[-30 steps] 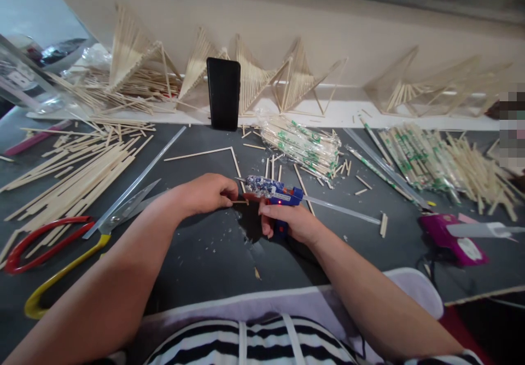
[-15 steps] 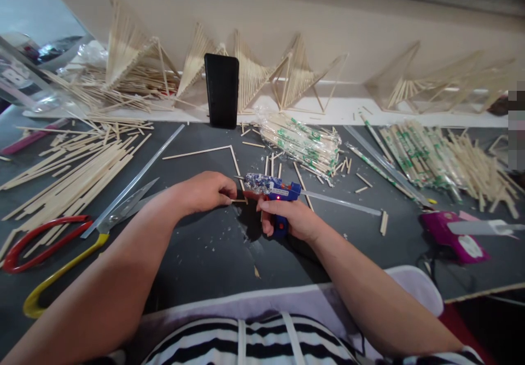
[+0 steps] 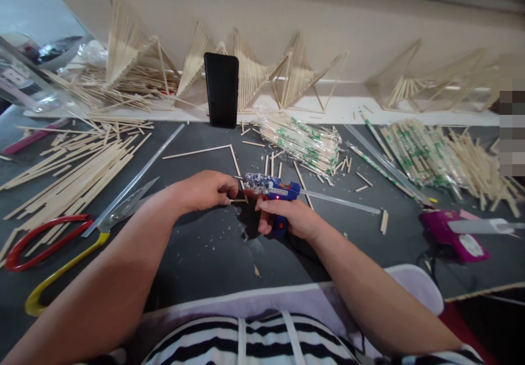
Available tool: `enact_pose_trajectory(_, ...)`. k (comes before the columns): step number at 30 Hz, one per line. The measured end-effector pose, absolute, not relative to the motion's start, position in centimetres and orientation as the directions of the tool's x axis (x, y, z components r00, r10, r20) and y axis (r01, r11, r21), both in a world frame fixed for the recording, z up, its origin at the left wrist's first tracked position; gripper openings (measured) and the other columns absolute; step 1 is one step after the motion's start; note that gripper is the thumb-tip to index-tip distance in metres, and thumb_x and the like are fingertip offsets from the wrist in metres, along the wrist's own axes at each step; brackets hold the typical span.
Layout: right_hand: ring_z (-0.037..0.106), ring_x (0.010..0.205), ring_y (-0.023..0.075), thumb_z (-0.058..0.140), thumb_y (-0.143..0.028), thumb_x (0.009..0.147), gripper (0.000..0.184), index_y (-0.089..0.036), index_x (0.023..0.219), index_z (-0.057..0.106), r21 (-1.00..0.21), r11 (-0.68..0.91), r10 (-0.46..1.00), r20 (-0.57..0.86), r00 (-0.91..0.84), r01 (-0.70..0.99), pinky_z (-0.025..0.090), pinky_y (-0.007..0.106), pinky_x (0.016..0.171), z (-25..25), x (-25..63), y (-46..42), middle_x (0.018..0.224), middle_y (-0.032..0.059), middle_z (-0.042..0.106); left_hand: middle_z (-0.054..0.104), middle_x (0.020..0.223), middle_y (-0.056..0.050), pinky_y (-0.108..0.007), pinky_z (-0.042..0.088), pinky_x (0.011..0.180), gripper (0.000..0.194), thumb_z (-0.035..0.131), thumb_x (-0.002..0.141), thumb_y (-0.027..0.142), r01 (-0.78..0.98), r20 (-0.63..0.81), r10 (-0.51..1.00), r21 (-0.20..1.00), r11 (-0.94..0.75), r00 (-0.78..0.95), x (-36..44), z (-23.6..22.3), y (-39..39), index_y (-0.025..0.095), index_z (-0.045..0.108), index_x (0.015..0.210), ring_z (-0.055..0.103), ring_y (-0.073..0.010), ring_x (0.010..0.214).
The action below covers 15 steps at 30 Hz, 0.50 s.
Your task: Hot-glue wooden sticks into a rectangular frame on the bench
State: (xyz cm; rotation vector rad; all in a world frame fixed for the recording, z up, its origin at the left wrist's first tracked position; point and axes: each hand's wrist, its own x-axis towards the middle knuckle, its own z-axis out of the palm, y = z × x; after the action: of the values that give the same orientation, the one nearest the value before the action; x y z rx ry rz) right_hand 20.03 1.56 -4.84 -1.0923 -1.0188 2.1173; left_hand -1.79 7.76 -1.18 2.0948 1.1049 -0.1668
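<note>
My right hand [image 3: 293, 217] is wrapped round the handle of a blue glue gun [image 3: 283, 190]. A small red light glows on its side, and a clear glue stick [image 3: 344, 202] juts from its back. The nozzle points left, close to my left fingers. My left hand [image 3: 211, 190] is closed, its fingertips pinching a short wooden stick [image 3: 238, 200] low over the dark table. Just beyond, two thin sticks meet at a corner, a longer one [image 3: 197, 152] and one [image 3: 235, 162] that runs down towards my left fingers.
Scissors [image 3: 109, 222] and a heap of loose sticks [image 3: 82, 173] lie left. A black phone [image 3: 221, 90] stands upright ahead. Wrapped chopsticks [image 3: 301, 140] lie beyond the gun, with more packets [image 3: 422, 149] and a magenta device [image 3: 451, 236] at right. Stick models [image 3: 254, 75] line the wall.
Almost nothing differs. The glue gun and both hands have shifted very slightly, and both grips stay the same.
</note>
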Motion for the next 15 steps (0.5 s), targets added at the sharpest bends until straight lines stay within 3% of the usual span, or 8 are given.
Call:
enact_pose_trajectory(12,0.063,0.051,0.0134,0.067,-0.038,0.072,0.026,-0.015,0.082,0.062,-0.792,-0.575,0.761,-0.424,-0.492,-0.207,0.05,0.022,0.052,-5.11,20.32,1.62,0.058,0.0041,0.068,0.064,0.072,0.002,-0.023,0.035,0.062,0.015,0.054,0.072,0.025,0.762,-0.439,0.667,0.565,-0.316,0.602,-1.76,-1.32,7.49,0.019,0.066,0.078,0.054,-0.0132,0.069)
enact_pose_trajectory(15,0.066,0.06,0.0152,0.069,-0.034,0.072,0.022,-0.015,0.081,0.063,-0.784,-0.57,0.783,-0.428,-0.451,-0.245,0.052,0.023,0.054,-4.92,20.19,1.32,0.069,0.0059,0.07,0.065,0.074,0.001,-0.023,0.035,0.063,0.015,0.055,0.073,0.026,0.768,-0.445,0.672,0.564,-0.303,0.592,-1.84,-1.49,7.44,0.019,0.066,0.078,0.055,-0.013,0.069)
